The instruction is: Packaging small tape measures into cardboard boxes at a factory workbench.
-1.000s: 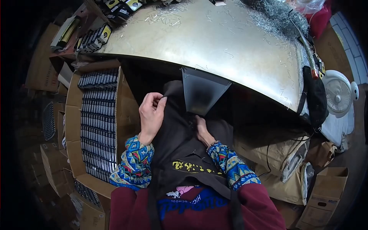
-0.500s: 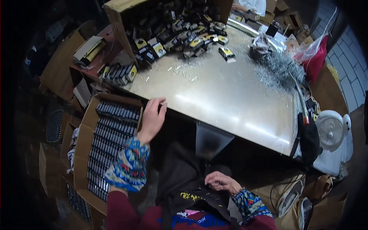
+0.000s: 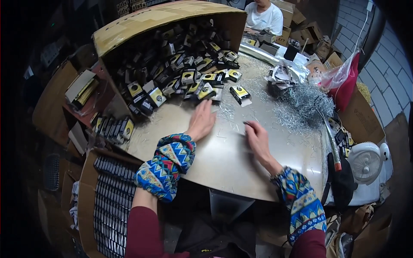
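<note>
Fingers of the left hand [image 3: 201,121] extend to a small rectangular carton [image 3: 206,91], black with yellow panel, at the pile's [image 3: 188,77] near edge; grip unclear. Right hand [image 3: 259,141]: fingers curled, contents unclear.

A white fan [image 3: 365,162] and pale brick wall [image 3: 392,71] stand rightward.

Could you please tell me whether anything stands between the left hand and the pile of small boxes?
Nothing visible does: the left hand is right at the near edge of the boxes, though contact is hard to tell. Some wire bits lie to its right, not between.
</note>
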`<state>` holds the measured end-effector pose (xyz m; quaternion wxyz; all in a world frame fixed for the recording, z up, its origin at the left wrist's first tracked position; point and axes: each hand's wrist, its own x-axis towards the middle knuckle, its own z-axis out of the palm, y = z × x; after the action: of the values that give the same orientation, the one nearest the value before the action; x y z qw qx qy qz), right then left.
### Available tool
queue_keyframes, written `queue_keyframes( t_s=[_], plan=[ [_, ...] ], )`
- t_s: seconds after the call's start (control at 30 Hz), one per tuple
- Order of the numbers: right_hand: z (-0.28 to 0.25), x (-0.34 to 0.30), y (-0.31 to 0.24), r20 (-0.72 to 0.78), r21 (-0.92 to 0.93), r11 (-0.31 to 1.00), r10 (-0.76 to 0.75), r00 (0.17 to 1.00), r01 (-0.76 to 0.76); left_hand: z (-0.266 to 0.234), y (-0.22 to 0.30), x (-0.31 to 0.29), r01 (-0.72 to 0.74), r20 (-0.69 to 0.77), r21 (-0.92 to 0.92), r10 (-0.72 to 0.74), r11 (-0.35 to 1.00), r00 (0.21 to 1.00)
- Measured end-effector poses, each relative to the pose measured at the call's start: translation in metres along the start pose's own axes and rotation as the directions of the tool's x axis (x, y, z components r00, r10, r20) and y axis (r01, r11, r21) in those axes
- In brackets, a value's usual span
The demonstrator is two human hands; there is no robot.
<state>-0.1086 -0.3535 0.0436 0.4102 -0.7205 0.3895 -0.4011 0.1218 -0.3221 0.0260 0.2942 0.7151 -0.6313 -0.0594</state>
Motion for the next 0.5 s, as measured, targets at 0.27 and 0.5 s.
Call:
queue_keyframes(
  t_s=[0.27, 0.5],
  plan=[
    [0.083, 0.142, 0.043, 0.209, -0.672, 0.66, -0.265, 0.941, 0.335, -0.02, -0.022, 0.047, -0.208, -0.085, 0.235, 0.233, 0.95, 0.969],
    [0.059, 0.102, 0.036, 0.563, -0.476, 0.62, -0.331, 0.758, 0.624, -0.06, -0.047, 0.025, -0.338, 0.346, -0.008, 0.32, 0.941, 0.882]
  ],
)
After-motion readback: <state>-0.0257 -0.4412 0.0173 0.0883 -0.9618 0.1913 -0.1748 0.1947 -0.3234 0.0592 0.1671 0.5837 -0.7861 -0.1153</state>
